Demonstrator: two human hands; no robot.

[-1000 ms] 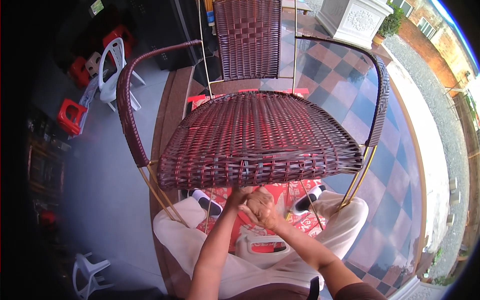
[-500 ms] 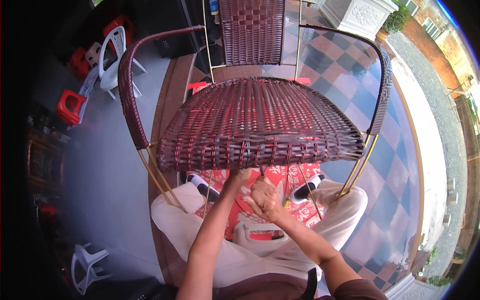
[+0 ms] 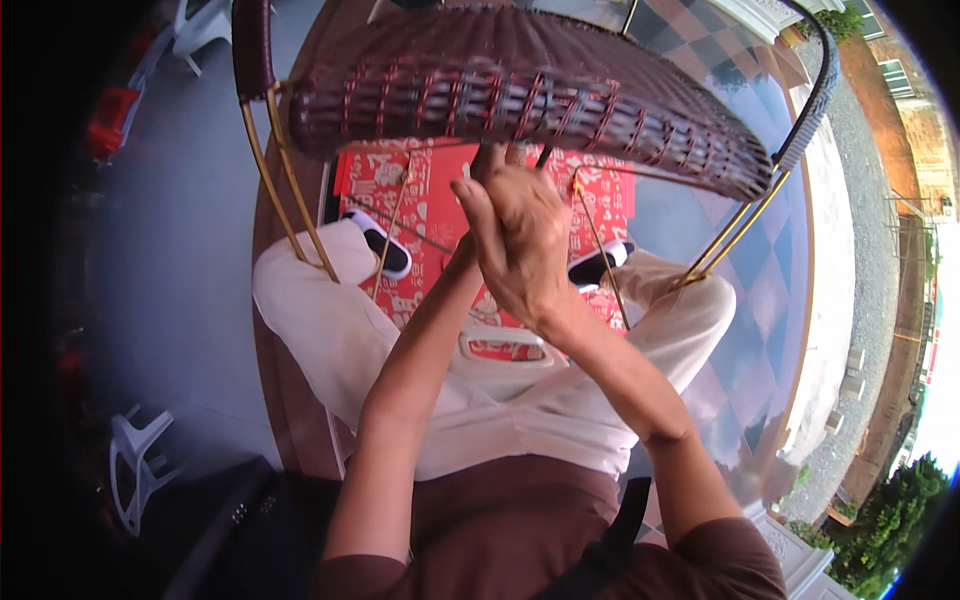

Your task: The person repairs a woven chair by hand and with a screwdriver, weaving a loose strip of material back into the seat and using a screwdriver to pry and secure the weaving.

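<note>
Head view: woven brown chair (image 3: 480, 105), front edge nearest person, above red patterned sheet (image 3: 598, 208); gold tubes (image 3: 280, 185) at knees.
R hand (image 3: 530, 235): curled below seat edge, nr dark strip (image 3: 543, 157); grip on it can't tell.
L hand (image 3: 488, 162): mostly hidden behind R hand; grip can't tell.
Flooring: plain grey floor (image 3: 170, 270) L; blue/pink chequered tile (image 3: 750, 310) R.
Surrounds: white plastic chair (image 3: 208, 32) upper L; gravel (image 3: 872, 210) far R.

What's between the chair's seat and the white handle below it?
In the head view: the right hand, partly covering the left hand and forearm, with a red patterned sheet behind them.
</note>
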